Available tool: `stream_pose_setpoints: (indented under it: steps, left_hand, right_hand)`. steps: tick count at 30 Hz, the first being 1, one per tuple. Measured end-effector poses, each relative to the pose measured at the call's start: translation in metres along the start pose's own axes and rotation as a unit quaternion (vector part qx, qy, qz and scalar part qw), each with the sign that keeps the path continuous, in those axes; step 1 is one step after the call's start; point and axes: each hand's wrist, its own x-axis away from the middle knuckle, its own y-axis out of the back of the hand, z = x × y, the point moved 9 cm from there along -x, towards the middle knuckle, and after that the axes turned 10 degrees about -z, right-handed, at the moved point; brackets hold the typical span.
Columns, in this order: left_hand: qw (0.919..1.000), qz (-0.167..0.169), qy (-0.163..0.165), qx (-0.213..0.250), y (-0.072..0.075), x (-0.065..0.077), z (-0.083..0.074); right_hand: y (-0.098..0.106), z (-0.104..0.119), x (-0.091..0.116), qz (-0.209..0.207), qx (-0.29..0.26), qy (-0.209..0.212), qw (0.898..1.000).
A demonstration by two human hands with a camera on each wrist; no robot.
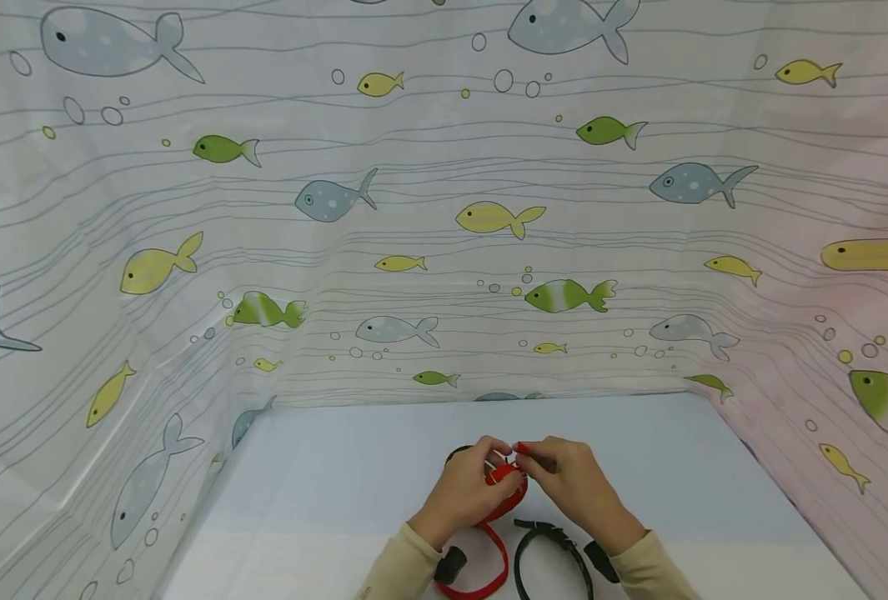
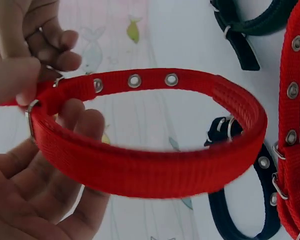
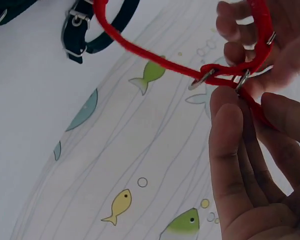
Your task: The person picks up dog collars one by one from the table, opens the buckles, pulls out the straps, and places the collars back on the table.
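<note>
Both hands work on a red collar (image 2: 160,172) with metal eyelets and a metal buckle, raised above the table as a closed loop. My left hand (image 1: 464,492) holds it near the buckle (image 2: 32,120), with fingers reaching inside the loop. With thumb and fingers, my right hand (image 1: 574,483) pinches the strap's end beside the metal rings (image 3: 242,81). The strap passes through those rings; how far its end runs is hidden by the fingers. Another red collar (image 2: 292,110) lies below on the table.
A black collar (image 1: 556,533) lies on the white table (image 1: 323,483) near my right forearm. Behind my left hand is another dark collar (image 1: 454,452). A small dark piece (image 1: 451,565) sits beside the left sleeve. Fish-printed sheeting (image 1: 413,292) encloses the table's back and sides.
</note>
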Motion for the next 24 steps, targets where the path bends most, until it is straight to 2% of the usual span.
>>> stream_pose_setpoints:
  steps: [4, 6, 10, 17, 24]
  left_hand:
    - [0.9994, -0.020, -0.022, -0.015, 0.001, -0.001, -0.004]
    - [0.9991, -0.029, -0.030, -0.010, 0.002, -0.002, -0.005]
    - [0.9984, -0.039, -0.041, 0.002, 0.004, -0.003, -0.006]
    - [0.9967, -0.060, -0.049, 0.023, 0.011, -0.003, -0.004]
    - [0.9953, -0.068, -0.044, 0.054, 0.014, -0.003, -0.002]
  right_hand:
    - [0.002, 0.005, 0.000, -0.014, 0.012, 0.028, 0.999]
    - [0.003, 0.003, 0.000, -0.017, 0.019, 0.026, 0.999]
    - [0.005, -0.003, 0.000, -0.013, 0.010, -0.003, 1.000]
    - [0.002, -0.013, -0.001, -0.011, -0.052, -0.053, 0.997]
    - [-0.001, -0.023, -0.001, -0.014, -0.131, -0.108, 0.985]
